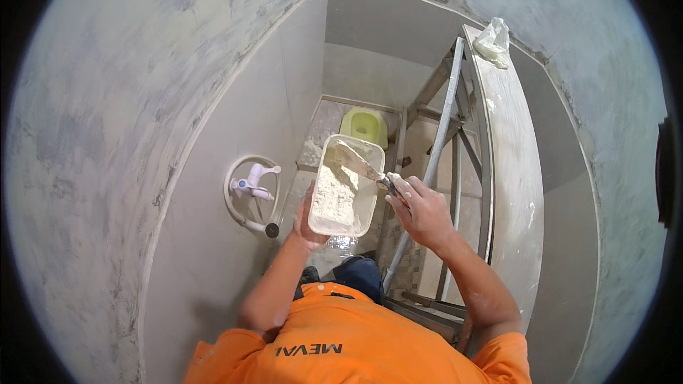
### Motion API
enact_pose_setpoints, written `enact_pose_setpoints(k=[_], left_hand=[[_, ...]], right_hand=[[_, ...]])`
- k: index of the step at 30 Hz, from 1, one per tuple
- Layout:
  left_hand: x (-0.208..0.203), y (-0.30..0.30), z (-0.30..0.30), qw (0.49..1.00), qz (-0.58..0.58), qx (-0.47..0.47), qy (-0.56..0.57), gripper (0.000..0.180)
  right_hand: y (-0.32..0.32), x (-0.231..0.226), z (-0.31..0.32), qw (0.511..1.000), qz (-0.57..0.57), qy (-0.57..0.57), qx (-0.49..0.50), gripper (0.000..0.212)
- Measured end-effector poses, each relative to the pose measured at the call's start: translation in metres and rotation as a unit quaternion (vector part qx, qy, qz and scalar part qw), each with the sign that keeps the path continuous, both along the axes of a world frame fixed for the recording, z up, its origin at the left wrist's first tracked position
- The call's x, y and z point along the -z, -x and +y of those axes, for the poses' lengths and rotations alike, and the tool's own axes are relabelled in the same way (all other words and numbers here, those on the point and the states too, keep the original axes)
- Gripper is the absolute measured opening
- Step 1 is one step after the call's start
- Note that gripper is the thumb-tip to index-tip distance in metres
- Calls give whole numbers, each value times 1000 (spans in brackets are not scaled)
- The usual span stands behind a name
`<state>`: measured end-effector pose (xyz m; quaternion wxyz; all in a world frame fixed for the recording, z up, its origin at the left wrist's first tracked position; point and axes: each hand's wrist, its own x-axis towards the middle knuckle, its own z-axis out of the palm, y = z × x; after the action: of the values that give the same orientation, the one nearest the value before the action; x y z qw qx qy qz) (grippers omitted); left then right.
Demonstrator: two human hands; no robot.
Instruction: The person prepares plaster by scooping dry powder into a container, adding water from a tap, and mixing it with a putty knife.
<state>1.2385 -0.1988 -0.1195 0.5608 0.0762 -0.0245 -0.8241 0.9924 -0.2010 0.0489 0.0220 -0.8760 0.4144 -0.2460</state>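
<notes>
Plastic tub (365, 203) of pale powder (334, 197) | left hand (306, 223) holds it | right hand (421, 212) grips putty knife (361, 163), blade inside | tub sits between hands

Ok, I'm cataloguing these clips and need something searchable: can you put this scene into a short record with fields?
Left grip: holds a whitish tub from its left side
Right grip: holds a scraper, its blade inside the tub
Tub contents: off-white material; wet or dry, cannot tell
Left wall: pale tap with a looped hose
Right side: metal frame beside a long board
On board: crumpled plastic bag, far end
</notes>
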Motion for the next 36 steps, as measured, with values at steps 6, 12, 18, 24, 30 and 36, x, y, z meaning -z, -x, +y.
enact_pose_setpoints(k=[6,12,18,24,30,36], left_hand=[[-1,0,-6,995,81,36,34,59],[3,-1,-10,999,40,-19,-5,61],[12,5,-17,999,34,-16,30,61],[7,9,-16,997,45,-56,4,59],[12,10,-15,997,39,15,68,57],[5,27,-16,997,77,22,20,61]], right_hand=[[0,3,4,997,4,-42,-63,37],[5,7,1,995,-53,-46,-65,38],[-4,2,14,999,-2,-33,33,34],[-11,5,25,994,-5,-92,-59,33],[-11,12,7,989,-125,-71,36,32],[-20,20,16,979,-145,-141,-6,35]])
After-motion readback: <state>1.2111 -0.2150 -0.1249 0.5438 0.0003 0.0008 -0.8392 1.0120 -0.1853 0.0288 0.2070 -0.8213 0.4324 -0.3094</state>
